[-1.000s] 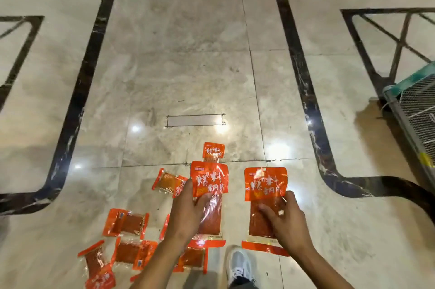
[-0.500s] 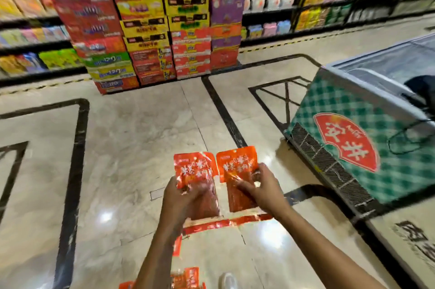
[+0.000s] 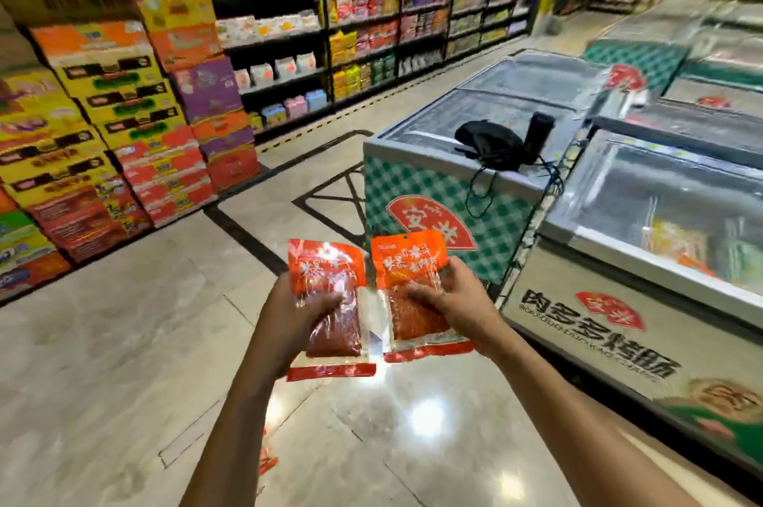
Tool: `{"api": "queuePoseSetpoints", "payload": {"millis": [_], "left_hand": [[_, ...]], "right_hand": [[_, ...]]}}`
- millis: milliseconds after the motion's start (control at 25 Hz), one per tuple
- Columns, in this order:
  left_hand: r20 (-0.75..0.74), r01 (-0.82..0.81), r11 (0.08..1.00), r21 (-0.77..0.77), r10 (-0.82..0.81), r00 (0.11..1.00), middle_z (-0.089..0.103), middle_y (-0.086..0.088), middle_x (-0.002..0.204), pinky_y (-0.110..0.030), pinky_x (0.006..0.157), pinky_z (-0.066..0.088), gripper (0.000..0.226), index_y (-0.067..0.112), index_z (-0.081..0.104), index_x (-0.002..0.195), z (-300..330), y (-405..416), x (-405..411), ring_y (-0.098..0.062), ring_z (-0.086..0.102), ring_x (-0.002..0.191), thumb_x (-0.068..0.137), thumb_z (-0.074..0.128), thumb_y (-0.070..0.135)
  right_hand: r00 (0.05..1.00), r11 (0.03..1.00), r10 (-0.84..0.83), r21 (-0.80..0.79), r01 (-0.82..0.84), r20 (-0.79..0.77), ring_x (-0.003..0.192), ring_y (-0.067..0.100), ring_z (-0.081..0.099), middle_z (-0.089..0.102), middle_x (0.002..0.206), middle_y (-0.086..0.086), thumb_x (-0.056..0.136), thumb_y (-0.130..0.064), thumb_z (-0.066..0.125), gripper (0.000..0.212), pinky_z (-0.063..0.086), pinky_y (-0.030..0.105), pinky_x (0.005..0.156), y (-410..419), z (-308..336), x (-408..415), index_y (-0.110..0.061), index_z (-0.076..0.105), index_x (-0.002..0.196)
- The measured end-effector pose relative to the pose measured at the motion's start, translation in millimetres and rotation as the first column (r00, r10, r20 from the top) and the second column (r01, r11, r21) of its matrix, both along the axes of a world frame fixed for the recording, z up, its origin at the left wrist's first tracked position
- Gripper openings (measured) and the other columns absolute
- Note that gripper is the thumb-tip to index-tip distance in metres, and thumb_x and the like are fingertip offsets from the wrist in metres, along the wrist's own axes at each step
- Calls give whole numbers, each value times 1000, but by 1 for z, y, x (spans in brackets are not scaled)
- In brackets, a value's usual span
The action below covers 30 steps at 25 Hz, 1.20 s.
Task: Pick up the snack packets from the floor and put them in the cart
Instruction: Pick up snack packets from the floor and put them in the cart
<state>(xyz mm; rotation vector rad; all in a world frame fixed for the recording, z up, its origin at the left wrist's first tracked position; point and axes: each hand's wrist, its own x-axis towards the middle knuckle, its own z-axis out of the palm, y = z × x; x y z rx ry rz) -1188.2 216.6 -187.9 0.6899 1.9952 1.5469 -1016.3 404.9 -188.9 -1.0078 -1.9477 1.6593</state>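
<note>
I hold two orange snack packets side by side at chest height above the marble floor. My left hand (image 3: 295, 320) grips the left packet (image 3: 330, 279), thumb across its clear window. My right hand (image 3: 456, 302) grips the right packet (image 3: 406, 271), fingers over its front. Both packets stand upright with the printed orange tops up. An orange scrap of another packet (image 3: 266, 461) shows on the floor beside my left forearm. No cart is in view.
A chest freezer (image 3: 417, 192) with a green checked front stands just ahead on the right, a black bag (image 3: 491, 145) on its lid. A second freezer (image 3: 644, 283) lies to its right. Stacked cartons (image 3: 124, 126) and shelves (image 3: 371, 23) line the back.
I have risen from the floor with one packet in each hand. The view has swung up and to the right, from the floor packets to the freezers and shelves.
</note>
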Motion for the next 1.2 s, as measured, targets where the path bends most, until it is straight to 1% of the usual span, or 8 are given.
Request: {"api": "queuePoseSetpoints", "payload": {"millis": [120,400,560,720,800,880,1080,1200], "left_hand": [[-22,93,996,-5,-94,995,75,2,111,-53,88,60,64,27,57,122,2,58,53,-22,74,96,69,83,51],[51,378,925,44,-380,924,78,-8,96,-50,81,61,31,14,66,109,0,211,253,-33,75,92,83,83,13],[97,513,852,101,-522,848,79,-11,95,-55,80,62,21,18,71,99,-4,281,368,-36,76,91,83,83,18],[119,656,748,102,-664,738,79,-9,94,-36,64,60,31,13,69,109,-11,343,475,-24,75,81,82,84,20],[136,712,696,93,-717,684,78,-10,93,-25,56,57,33,7,66,112,-15,369,516,-14,76,73,85,81,16],[131,772,631,76,-774,620,77,-6,82,-21,54,55,22,6,67,104,-23,399,560,-7,73,64,86,79,10],[162,857,506,93,-857,489,80,-7,89,-38,72,60,24,12,69,106,-38,477,664,-20,77,78,85,80,14],[207,901,419,111,-897,391,78,-14,96,-50,76,62,29,17,68,107,-50,512,730,-40,75,90,83,84,21]], "right_hand": [[988,988,-148,-37,147,-31,97,14,73,74,112,1,78,-24,86,47,61,38,87,28,7,88,-22,57,115],[883,885,-466,-21,465,-52,90,16,76,76,105,2,79,-16,85,45,62,35,80,103,21,337,-20,58,115],[796,798,-603,-30,602,-51,91,18,77,76,106,2,80,-17,84,50,63,33,77,134,18,459,-16,56,121],[685,687,-727,-26,726,-48,90,16,74,75,101,-1,82,-20,83,33,60,34,78,157,9,568,-27,59,102],[630,632,-775,-56,773,-44,91,16,73,74,106,1,83,-19,82,35,60,32,73,167,-1,607,-23,58,108],[560,561,-827,-73,824,-38,97,20,74,74,112,4,80,-22,85,45,62,42,83,182,-12,649,-19,58,116],[409,409,-912,-15,912,0,99,18,73,75,109,-1,74,-35,89,53,58,50,92,215,-26,743,-21,60,116],[373,373,-928,4,928,12,99,17,74,77,108,-2,73,-37,89,52,57,50,94,223,-34,795,-23,63,116]]}}
